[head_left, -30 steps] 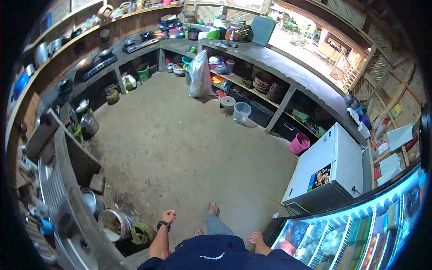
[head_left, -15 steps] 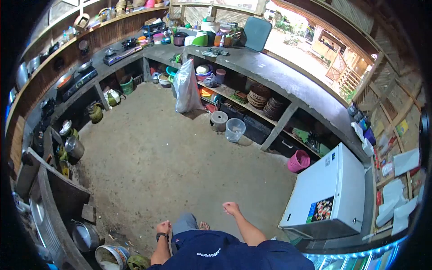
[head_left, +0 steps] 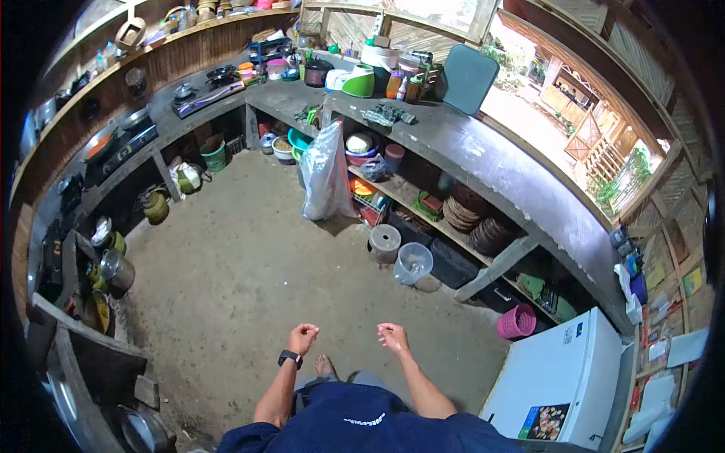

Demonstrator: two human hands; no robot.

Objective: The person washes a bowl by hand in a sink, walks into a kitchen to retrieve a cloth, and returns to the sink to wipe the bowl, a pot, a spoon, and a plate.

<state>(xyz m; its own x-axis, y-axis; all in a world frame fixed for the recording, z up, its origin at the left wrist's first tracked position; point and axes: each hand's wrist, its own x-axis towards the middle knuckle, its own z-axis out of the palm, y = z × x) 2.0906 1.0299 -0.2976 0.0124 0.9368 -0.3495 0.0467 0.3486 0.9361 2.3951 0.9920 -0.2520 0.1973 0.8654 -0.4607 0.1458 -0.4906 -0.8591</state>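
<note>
Both of my hands are held out in front of my body, above the bare floor (head_left: pixel 249 257). My left hand (head_left: pixel 303 339), with a dark watch (head_left: pixel 290 359) on its wrist, has its fingers loosely bent and pointing inward; nothing shows in it. Across a gap from it, my right hand (head_left: pixel 393 337) is also half-curled, its fingers a little apart and holding nothing. Neither hand touches any object. Below them, one bare foot (head_left: pixel 325 366) is visible under my dark blue shirt (head_left: pixel 355 411).
A white chest freezer (head_left: pixel 555 377) stands at right, beside a pink basket (head_left: pixel 517 322). Ahead are a clear bucket (head_left: pixel 413 263), a grey stool (head_left: pixel 384 243) and a large plastic bag (head_left: pixel 325 177) by the concrete counter (head_left: pixel 453 147). Stoves (head_left: pixel 124 147) and pots line the left side.
I have moved forward, so the counter and bucket appear closer. My left hand has risen and swung forward, level with the right. The fingers of both hands have loosened.
</note>
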